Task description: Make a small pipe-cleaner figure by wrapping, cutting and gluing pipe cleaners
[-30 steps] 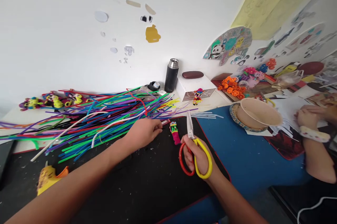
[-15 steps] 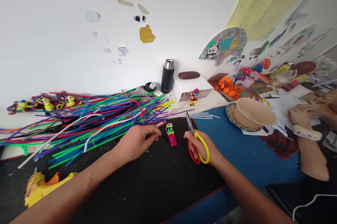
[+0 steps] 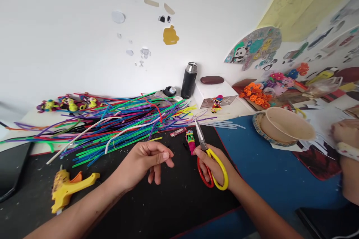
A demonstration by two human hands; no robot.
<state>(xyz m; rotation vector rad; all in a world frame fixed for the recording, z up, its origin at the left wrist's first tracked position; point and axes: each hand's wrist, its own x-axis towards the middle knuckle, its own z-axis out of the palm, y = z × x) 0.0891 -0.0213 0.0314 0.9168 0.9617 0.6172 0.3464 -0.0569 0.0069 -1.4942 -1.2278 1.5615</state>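
Near the middle of the frame our left hand is half curled; we cannot tell whether it pinches anything; right of it our right hand grips the red-and-yellow scissors, blades toward the top of the frame; just left of the blades we see the small pink-and-green figure on the black mat; we have coloured pipe cleaners heaped at centre left, a yellow glue gun at lower left.

Glue gun left of scissors
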